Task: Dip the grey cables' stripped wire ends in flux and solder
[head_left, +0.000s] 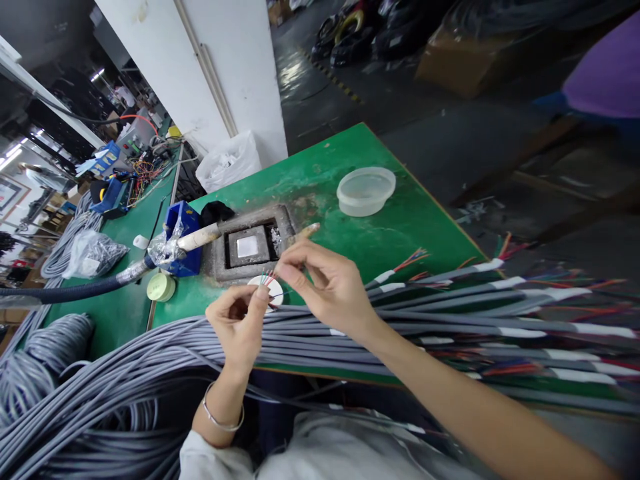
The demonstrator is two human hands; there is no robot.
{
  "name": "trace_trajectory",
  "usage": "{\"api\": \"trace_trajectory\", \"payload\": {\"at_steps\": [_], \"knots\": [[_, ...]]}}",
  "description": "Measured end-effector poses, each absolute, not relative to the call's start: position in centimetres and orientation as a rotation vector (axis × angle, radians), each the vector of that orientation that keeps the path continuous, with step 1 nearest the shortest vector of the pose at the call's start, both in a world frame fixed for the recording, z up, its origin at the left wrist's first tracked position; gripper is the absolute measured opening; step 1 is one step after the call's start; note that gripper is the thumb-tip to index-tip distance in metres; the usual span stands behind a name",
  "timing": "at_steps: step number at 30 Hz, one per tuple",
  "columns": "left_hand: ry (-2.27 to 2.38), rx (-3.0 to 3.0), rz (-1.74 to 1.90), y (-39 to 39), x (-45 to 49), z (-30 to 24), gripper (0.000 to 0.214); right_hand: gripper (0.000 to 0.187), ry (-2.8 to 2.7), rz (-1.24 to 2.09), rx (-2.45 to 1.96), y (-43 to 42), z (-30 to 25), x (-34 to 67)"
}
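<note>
My left hand (240, 323) is closed in a pinch on the end of a grey cable, whose thin coloured wires (269, 278) fan out above my fingertips. My right hand (323, 283) is also closed, its thumb and forefinger pinching those same wire tips. Both hands hover over a thick bundle of grey cables (450, 313) lying across the green table (320, 180). Just beyond my hands sits a grey solder pot (250, 245) with a square well, and a small white round tin (270, 288) lies directly under the wires.
A clear plastic tub (366, 190) stands at the back right. A foil-wrapped hose (150, 257) reaches toward the pot beside a blue box (184, 230) and a green tape roll (161, 287). Cable coils (45, 360) pile at left. The table edge drops to dark floor at right.
</note>
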State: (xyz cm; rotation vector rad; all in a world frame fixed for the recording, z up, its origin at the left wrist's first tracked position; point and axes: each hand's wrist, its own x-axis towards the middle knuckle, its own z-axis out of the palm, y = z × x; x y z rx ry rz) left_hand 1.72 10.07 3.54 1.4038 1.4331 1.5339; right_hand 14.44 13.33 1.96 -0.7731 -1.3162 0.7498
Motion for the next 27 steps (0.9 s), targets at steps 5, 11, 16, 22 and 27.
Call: {"api": "trace_trajectory", "payload": {"at_steps": [5,11,16,22,27], "knots": [[1.423,1.305,1.638,10.1,1.4,3.6,0.021,0.010,-1.389,0.782,-0.715,13.2,1.9,14.4],[1.350,1.200,1.678,10.1,1.3,3.9,0.020,0.010,-1.685,0.649,-0.584,12.7,1.5,13.6],[1.367,1.296,1.535,10.5,0.0,4.4,0.019,0.011,-1.755,0.805,-0.589,12.9,1.7,13.8],[1.568,1.723,0.777,13.5,-3.0,5.9,0.018,0.020,-1.354,0.918,-0.936,13.4,2.5,15.7],[1.522,1.937,0.139,17.2,-3.5,4.9,0.012,0.020,-1.544,0.837,-1.128,13.7,2.4,15.9]]}}
